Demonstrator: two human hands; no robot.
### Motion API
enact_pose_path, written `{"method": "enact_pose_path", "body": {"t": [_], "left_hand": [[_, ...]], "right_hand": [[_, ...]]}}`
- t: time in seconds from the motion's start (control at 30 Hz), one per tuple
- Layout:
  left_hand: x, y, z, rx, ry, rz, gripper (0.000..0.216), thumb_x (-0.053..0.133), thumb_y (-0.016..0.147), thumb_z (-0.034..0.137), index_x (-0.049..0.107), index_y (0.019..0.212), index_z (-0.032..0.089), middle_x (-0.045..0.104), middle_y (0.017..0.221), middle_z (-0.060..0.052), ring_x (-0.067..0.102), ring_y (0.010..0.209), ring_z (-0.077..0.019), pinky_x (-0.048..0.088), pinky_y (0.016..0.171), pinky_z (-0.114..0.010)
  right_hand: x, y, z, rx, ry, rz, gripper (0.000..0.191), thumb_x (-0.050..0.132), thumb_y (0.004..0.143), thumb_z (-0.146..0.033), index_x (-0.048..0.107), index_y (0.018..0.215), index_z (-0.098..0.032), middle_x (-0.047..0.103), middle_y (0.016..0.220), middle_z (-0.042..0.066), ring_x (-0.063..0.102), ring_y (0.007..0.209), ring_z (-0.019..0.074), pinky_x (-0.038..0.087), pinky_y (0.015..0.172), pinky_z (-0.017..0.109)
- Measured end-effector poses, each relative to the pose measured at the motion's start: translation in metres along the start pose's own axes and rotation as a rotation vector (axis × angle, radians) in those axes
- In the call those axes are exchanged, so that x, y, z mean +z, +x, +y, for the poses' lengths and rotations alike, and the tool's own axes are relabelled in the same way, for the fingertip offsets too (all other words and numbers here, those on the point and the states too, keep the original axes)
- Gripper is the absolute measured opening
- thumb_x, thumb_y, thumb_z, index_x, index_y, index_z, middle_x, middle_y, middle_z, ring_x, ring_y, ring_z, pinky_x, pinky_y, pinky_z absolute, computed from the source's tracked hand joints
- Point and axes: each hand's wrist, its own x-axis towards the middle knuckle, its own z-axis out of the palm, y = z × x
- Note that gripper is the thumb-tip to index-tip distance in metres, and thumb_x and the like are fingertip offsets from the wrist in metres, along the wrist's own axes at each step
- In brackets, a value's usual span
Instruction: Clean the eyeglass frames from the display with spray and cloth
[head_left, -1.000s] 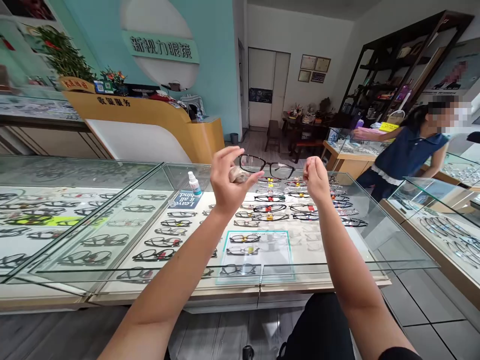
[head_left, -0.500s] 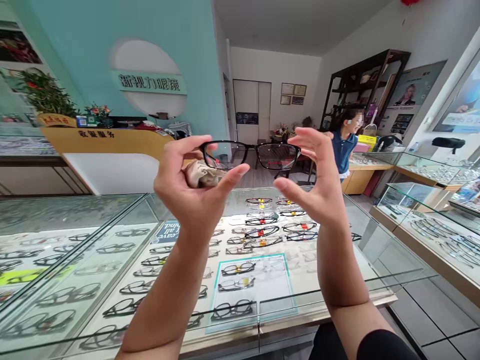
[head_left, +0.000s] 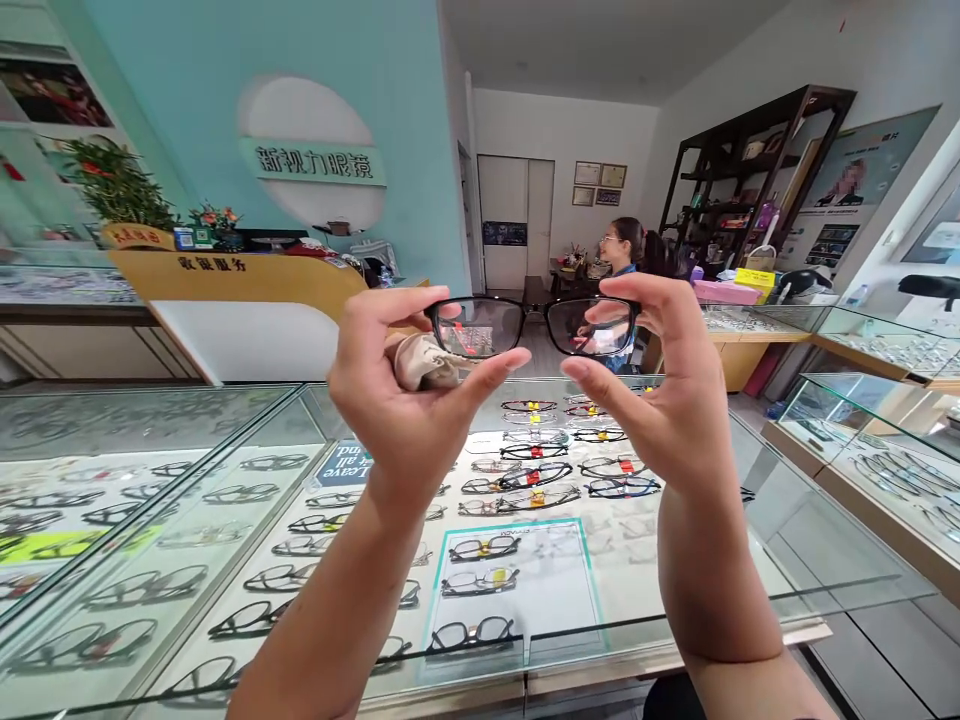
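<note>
Black-framed eyeglasses (head_left: pixel 535 312) are held up level in front of me, above the glass display case. My left hand (head_left: pixel 405 390) grips the frame's left end, index finger along the top corner and thumb below the lens. Bunched in that same palm is a pale cloth (head_left: pixel 421 362). At the other end, my right hand (head_left: pixel 664 370) has its index finger at the top corner and its thumb under the right lens. Some of its fingers show through that lens. The temples are mostly hidden behind the frame and hands.
Beneath my arms, the glass display case (head_left: pixel 559 640) holds rows of eyeglasses, some with coloured tags. A yellow-and-white counter (head_left: pixel 277 290) stands back left. Another glass case (head_left: pixel 885 430) is at the right. A person (head_left: pixel 624 245) is in the background beyond my right hand.
The eyeglasses and both hands have shifted slightly right and down in view. The right fingers now close around the right lens. The background person has moved left and turned away.
</note>
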Motion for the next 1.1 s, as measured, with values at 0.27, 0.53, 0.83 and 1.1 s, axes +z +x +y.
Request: {"method": "enact_pose_path", "body": {"t": [0.27,0.53,0.83,1.1], "left_hand": [[-0.002,0.002,-0.005,0.027,0.085,-0.073,0.071,0.09,0.074,0.082,0.072,0.12,0.03,0.072,0.111,-0.006,0.073,0.102,-0.0272,0.063,0.085,-0.042],[-0.009,0.006,-0.005,0.01,0.023,-0.139,0.06,0.084,0.083,0.079,0.074,0.124,0.036,0.072,0.117,-0.006,0.073,0.109,-0.0297,0.062,0.085,-0.046],[-0.005,0.006,-0.01,0.053,0.082,-0.061,0.065,0.079,0.085,0.083,0.075,0.127,0.034,0.072,0.123,-0.009,0.068,0.12,-0.0312,0.064,0.086,-0.049],[-0.004,0.005,-0.014,0.042,0.016,-0.103,0.064,0.075,0.091,0.08,0.074,0.134,0.033,0.075,0.126,-0.008,0.071,0.121,-0.0321,0.063,0.085,-0.052]], "right_hand": [[-0.002,-0.001,0.002,0.043,-0.124,-0.026,0.037,0.082,0.1,-0.043,0.072,0.134,-0.034,0.076,0.128,0.006,0.073,0.123,0.0304,0.063,0.107,0.052],[-0.003,-0.002,0.001,0.064,-0.198,0.011,0.043,0.081,0.1,-0.051,0.066,0.138,-0.037,0.074,0.139,0.008,0.073,0.131,0.0341,0.066,0.103,0.054],[-0.001,-0.004,0.003,0.051,-0.188,0.043,0.04,0.073,0.104,-0.057,0.067,0.139,-0.04,0.075,0.14,0.008,0.073,0.133,0.0358,0.067,0.104,0.06],[-0.001,-0.002,-0.001,0.083,-0.167,0.095,0.041,0.082,0.098,-0.037,0.07,0.136,-0.034,0.075,0.141,0.006,0.075,0.129,0.0311,0.067,0.099,0.055]]}}
